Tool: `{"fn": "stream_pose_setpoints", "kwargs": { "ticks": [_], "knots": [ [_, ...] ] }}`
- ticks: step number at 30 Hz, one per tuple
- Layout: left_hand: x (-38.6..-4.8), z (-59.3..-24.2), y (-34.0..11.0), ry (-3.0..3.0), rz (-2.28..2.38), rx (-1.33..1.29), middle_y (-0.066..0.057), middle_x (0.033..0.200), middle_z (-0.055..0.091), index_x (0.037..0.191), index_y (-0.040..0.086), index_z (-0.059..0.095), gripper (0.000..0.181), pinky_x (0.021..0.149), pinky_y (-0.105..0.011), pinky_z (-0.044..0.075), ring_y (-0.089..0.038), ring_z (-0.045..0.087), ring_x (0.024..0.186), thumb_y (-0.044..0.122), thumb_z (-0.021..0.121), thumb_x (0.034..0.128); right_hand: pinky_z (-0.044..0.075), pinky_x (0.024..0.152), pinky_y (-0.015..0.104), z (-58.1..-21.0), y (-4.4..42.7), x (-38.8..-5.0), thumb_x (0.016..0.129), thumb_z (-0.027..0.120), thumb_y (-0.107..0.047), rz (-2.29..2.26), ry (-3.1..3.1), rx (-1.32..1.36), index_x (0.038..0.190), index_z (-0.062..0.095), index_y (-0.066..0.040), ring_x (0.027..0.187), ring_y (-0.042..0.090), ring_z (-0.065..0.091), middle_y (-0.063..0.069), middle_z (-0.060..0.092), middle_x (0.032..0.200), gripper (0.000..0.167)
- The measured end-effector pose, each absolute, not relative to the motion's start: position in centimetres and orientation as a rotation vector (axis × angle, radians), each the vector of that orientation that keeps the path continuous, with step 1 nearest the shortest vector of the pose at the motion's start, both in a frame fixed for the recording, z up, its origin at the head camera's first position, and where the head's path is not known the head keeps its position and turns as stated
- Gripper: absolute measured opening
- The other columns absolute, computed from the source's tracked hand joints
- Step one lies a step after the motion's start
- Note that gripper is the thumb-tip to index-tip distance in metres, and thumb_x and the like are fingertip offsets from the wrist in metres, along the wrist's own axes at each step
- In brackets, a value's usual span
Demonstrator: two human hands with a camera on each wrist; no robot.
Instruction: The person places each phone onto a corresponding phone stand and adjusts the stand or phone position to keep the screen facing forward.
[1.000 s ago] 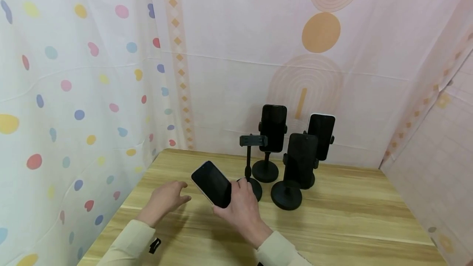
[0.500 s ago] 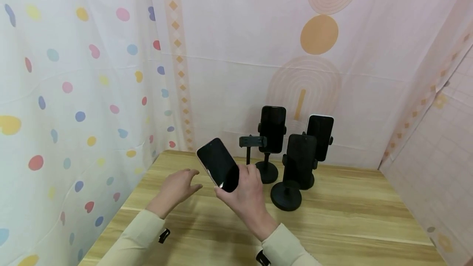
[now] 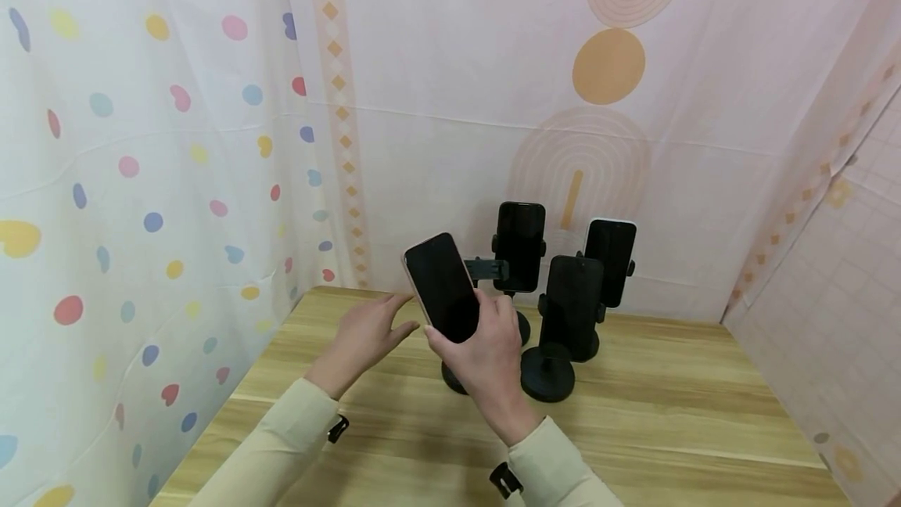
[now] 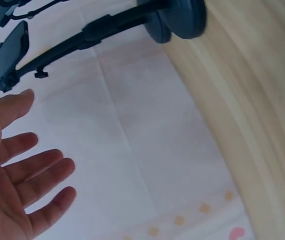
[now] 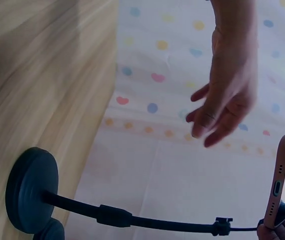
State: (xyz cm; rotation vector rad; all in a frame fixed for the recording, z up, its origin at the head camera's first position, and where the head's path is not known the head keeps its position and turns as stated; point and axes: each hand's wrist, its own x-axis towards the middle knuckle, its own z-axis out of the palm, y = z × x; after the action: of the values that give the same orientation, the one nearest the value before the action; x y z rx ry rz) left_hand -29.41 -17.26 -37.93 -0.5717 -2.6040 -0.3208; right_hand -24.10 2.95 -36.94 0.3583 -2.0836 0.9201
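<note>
A smartphone (image 3: 443,288) with a dark screen is gripped by my right hand (image 3: 493,358) at its lower right side, tilted and raised above the table. Right behind it stands an empty black phone stand, its clamp (image 3: 491,269) partly covered by the phone. In the right wrist view the stand's round base (image 5: 32,190) and thin pole show, with the phone's pinkish edge (image 5: 277,185) at the right. My left hand (image 3: 366,335) hovers just left of the phone, holding nothing; its fingers (image 4: 42,165) are spread and relaxed in the left wrist view.
Three phones stand upright in black stands to the right: a back phone (image 3: 521,245), a white-edged phone (image 3: 611,260) and a front phone (image 3: 572,303). The wooden table (image 3: 669,413) meets a patterned curtain (image 3: 422,178) behind and a dotted curtain (image 3: 176,178) on the left.
My right hand has lifted the phone up and to the right, turning it more upright, in front of the empty stand's clamp. The left hand has moved right and up alongside it.
</note>
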Motion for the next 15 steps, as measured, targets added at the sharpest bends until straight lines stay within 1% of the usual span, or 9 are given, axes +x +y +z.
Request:
{"fn": "stream_pose_setpoints", "kwargs": {
  "ticks": [4, 8, 11, 15],
  "knots": [
    [-29.7, -36.8, -16.0, -2.517, -0.372, -0.620, -0.014, 0.121, 0.067, 0.136, 0.014, 0.060, 0.052, 0.076, -0.050, 0.055, -0.034, 0.068, 0.097, 0.036, 0.073, 0.0907, 0.045, 0.067, 0.039, -36.7, 3.4, -24.3, 0.070, 0.088, -0.046, 0.961, -2.072, 0.327, 0.122, 0.063, 0.000, 0.082, 0.023, 0.050, 0.012, 0.056, 0.100, 0.073],
    [-30.0, -35.8, -14.8, -2.424, -0.390, -0.672, -0.012, 0.119, 0.068, 0.137, 0.016, 0.059, 0.053, 0.075, -0.047, 0.055, -0.031, 0.068, 0.097, 0.031, 0.076, 0.0890, 0.046, 0.065, 0.039, -36.6, 3.7, -24.5, 0.071, 0.088, -0.045, 0.986, -2.065, 0.281, 0.122, 0.063, 0.001, 0.080, 0.024, 0.051, 0.013, 0.055, 0.100, 0.074],
    [-30.1, -35.0, -13.9, -2.345, -0.388, -0.722, -0.011, 0.114, 0.069, 0.132, 0.012, 0.061, 0.051, 0.073, -0.045, 0.055, -0.030, 0.068, 0.094, 0.023, 0.080, 0.0856, 0.047, 0.064, 0.037, -36.6, 3.9, -24.6, 0.070, 0.088, -0.045, 1.023, -2.066, 0.255, 0.123, 0.064, 0.001, 0.079, 0.023, 0.053, 0.013, 0.055, 0.100, 0.074],
    [-30.3, -33.9, -12.8, -2.226, -0.386, -0.804, -0.012, 0.110, 0.069, 0.124, 0.006, 0.063, 0.047, 0.072, -0.044, 0.055, -0.030, 0.068, 0.091, 0.015, 0.082, 0.0822, 0.048, 0.065, 0.037, -36.5, 4.1, -24.8, 0.070, 0.088, -0.045, 1.067, -2.062, 0.214, 0.122, 0.064, 0.001, 0.080, 0.023, 0.053, 0.012, 0.055, 0.099, 0.074]
  ]
}}
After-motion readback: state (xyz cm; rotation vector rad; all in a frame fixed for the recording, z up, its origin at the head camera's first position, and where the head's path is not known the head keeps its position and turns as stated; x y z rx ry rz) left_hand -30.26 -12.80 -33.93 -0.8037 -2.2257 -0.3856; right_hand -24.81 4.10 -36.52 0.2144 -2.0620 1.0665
